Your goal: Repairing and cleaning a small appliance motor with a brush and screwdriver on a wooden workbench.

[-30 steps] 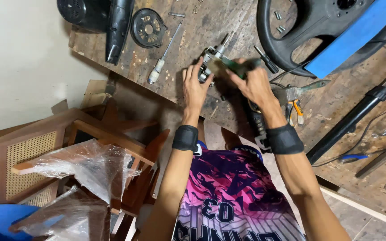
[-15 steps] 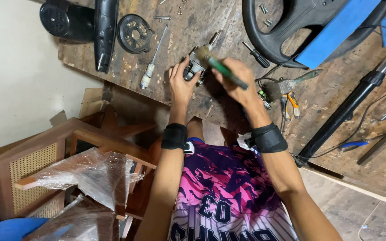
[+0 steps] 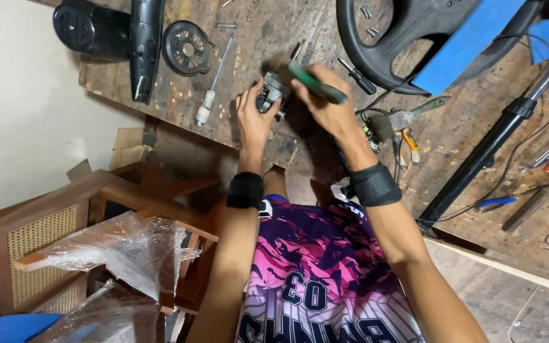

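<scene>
Both my hands are busy: left hand (image 3: 254, 121) grips the small metal part (image 3: 272, 94), right hand (image 3: 326, 101) clenches a green-handled brush (image 3: 312, 81); hard strokes could knock the part loose near the desk (image 3: 160, 95) edge.

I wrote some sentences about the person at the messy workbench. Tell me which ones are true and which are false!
1. The right hand holds a green-handled brush. True.
2. The left hand is touching the white-handled screwdriver. False: it steadies a small metal part; the screwdriver lies apart, to the side.
3. A black steering wheel lies on the wooden bench. True.
4. The person wears red wristbands. False: both wristbands are black.
5. The orange-handled pliers are in the right hand. False: they lie on the bench, past that hand.
</scene>
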